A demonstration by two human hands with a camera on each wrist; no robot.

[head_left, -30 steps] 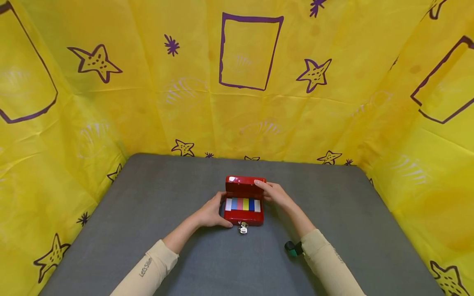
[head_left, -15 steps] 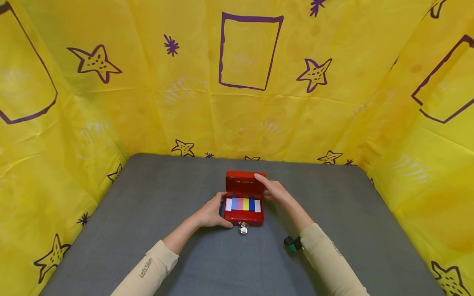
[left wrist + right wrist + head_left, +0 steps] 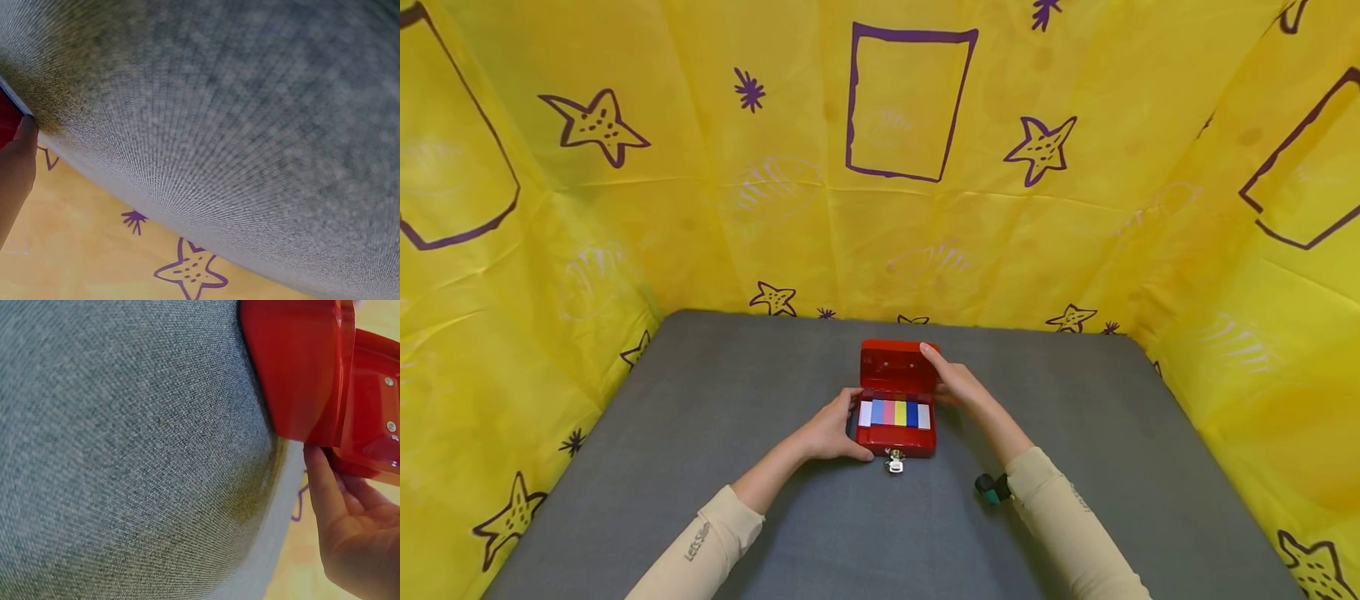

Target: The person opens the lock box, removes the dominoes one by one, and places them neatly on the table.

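Observation:
A small red metal box (image 3: 895, 439) sits on the grey table with its lid (image 3: 893, 367) raised. Inside lies a row of coloured strips (image 3: 895, 413): white, light blue, pink, yellow and dark blue. A metal padlock (image 3: 895, 463) hangs at the front. My left hand (image 3: 833, 432) grips the left side of the box, thumb at the front corner, fingers toward the back. My right hand (image 3: 953, 382) holds the lid's right edge, thumb on its upper corner. In the right wrist view, the fingers (image 3: 322, 481) reach the box near the hinge side; rivets show inside the lid (image 3: 375, 406).
Grey cloth covers the table (image 3: 760, 375). Yellow fabric walls (image 3: 775, 233) with purple starfish drawings enclose it at the back and both sides. A black and green object (image 3: 991, 490) shows beside the right sleeve (image 3: 1063, 517).
The lid has swung further up and back, with my right hand moving along with it. My left hand has stayed on the box's left side.

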